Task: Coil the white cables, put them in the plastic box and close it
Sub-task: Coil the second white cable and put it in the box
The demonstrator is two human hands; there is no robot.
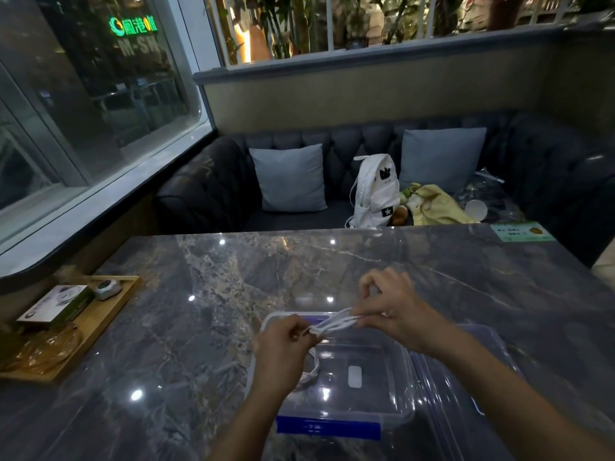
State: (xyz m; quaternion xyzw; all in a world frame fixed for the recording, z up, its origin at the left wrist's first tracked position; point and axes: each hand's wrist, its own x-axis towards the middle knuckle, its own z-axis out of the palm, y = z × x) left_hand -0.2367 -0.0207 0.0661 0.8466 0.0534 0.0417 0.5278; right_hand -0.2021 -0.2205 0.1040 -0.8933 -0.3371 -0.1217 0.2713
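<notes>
Over the near middle of the grey marble table (233, 294), the person holds a white cable (332, 322) stretched in several loops between both hands, just above the far rim of the plastic box (407, 415). The left hand (286, 341) has its fingers curled in, pinching the left end of the loops. A loose tail of the cable drops from that hand down into the box. The right hand (389, 314) pinches the other end between thumb and fingers, with the forefinger arched up above the rest.

The box stands open near the table's near edge, clear-walled, with a blue clip on its near side. A small white block (355, 376) lies on its floor; I cannot tell what it is. The lid (472, 357) lies flat on the table, touching the box's right side.

At the left edge of the table sits a wooden tray (100, 327) with a small carton (56, 306) on it. Beyond the far edge, a dark sofa (206, 188) carries two pale cushions (291, 178) and, between them, a white backpack (376, 191).
</notes>
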